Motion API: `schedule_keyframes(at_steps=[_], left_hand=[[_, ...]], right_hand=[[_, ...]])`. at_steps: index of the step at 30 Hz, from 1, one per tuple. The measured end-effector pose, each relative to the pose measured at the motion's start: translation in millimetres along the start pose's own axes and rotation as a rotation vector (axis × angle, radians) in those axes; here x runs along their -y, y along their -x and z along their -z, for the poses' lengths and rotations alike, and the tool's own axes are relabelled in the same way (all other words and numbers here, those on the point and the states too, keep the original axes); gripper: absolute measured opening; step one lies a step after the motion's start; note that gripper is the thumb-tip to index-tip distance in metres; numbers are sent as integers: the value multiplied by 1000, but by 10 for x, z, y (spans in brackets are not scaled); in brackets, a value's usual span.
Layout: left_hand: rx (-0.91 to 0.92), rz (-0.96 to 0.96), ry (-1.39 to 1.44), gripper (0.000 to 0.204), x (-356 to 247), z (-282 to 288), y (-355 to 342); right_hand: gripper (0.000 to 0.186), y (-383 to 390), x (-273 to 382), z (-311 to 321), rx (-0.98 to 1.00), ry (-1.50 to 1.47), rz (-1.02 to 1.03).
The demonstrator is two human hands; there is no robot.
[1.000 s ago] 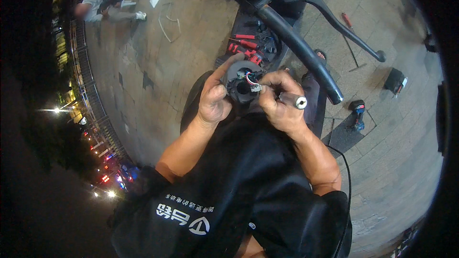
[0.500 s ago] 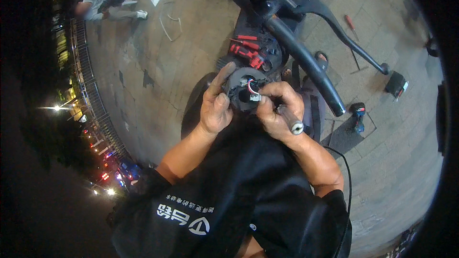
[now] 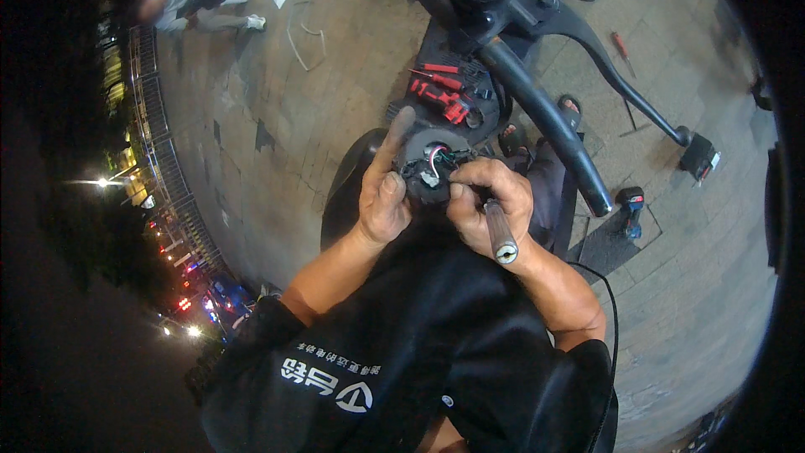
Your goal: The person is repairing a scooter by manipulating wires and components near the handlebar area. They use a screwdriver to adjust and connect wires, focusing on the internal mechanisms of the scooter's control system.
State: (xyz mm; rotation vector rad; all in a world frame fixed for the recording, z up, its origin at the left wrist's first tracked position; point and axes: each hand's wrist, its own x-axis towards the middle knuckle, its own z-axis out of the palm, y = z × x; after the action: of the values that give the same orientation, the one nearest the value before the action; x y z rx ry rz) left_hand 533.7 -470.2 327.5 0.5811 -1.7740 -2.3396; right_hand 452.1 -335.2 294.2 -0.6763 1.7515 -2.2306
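Note:
A dark round housing (image 3: 426, 141) with a hollow middle sits between my hands, above my lap. My left hand (image 3: 382, 205) holds its left side, the index finger stretched up along the rim and the thumb pressed against it. Thin red and white wires (image 3: 433, 154) curve inside it down to a small whitish connector (image 3: 429, 178). My right hand (image 3: 496, 193) is closed, its thumb and forefinger pinched at the housing's right edge; what they pinch is hidden. Tucked in that same hand is a screwdriver (image 3: 501, 231), its clear handle end pointing toward me and its shaft covered.
Above hang a black handlebar tube (image 3: 545, 122) and brake lever (image 3: 616, 71). Red-handled tools (image 3: 440, 96) lie on the dark footboard beyond. A cordless drill (image 3: 631, 205), a black box (image 3: 698, 158) and a screwdriver (image 3: 620, 44) rest on the paving. Another person (image 3: 180, 0) is far left.
The connector has dropped lower into the housing. My right hand has turned, swinging the screwdriver's handle end down and left. The whole view has shifted slightly.

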Motion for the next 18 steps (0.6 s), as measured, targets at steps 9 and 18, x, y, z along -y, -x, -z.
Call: schedule_keyframes(at_steps=[9,18], left_hand=[[-24,55,-61,90,-5,-19,-24],[14,46,-56,87,-18,-29,-37]], right_hand=[[19,9,46,27,-8,-86,-78],[31,-98,82,43,10,72,178]])
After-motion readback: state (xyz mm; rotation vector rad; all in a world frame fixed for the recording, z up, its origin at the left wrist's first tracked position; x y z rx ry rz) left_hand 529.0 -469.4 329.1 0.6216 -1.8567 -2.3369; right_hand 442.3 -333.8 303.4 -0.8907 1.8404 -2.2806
